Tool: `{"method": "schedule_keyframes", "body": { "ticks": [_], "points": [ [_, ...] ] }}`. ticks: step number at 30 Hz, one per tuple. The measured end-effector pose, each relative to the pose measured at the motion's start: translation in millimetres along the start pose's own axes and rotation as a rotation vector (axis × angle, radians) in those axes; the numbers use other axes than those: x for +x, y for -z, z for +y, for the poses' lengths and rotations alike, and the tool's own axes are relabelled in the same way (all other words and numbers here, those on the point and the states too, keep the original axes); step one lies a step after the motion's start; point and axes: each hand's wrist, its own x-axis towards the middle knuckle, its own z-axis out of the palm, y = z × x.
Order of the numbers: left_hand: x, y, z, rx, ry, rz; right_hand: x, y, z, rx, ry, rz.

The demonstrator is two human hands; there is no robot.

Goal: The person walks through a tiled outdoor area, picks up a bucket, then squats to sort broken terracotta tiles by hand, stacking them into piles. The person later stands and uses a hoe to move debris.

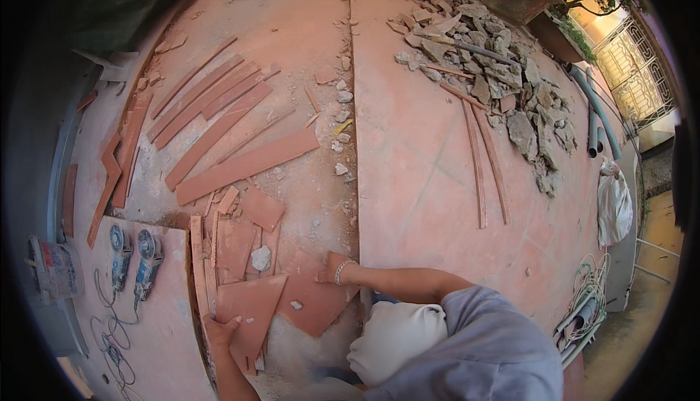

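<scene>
I have my left hand (219,330) at the lower left edge of a broken reddish floor tile (251,302), the thumb lying over its top face and the other fingers partly hidden. Wearing a bracelet, my right hand (335,267) is closed on the upper corner of a second large reddish tile (315,300), to the right of the first one. The two tiles overlap. Around them are more broken tiles (262,208), narrow tile strips (205,255) and a grey lump of rubble (261,258).
Long reddish tile strips (248,166) lie farther off. Two angle grinders (148,257) with cables sit at the left beside a bucket (57,270). A rubble heap (503,73) rises at the far right, near pipes (594,117), a white sack (614,204) and coiled hose (587,299).
</scene>
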Motion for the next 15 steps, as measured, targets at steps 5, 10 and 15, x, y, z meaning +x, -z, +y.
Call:
{"method": "schedule_keyframes", "body": {
  "ticks": [5, 10, 15],
  "points": [
    [-3.1, 25.3, -9.8, -0.182, -0.036, -0.218, -22.7, -0.6, 0.5, 0.329, 0.157, -0.354],
    [-2.8, 60.3, -2.3, -0.254, 0.2, -0.611, -47.7, 5.0, -8.5, 0.659, 0.008, -0.486],
    [-10.6, 74.5, 28.4, -0.489, 0.074, -0.662, -68.0, 61.9, 22.2, 0.924, -0.068, -0.317]
  ]
}}
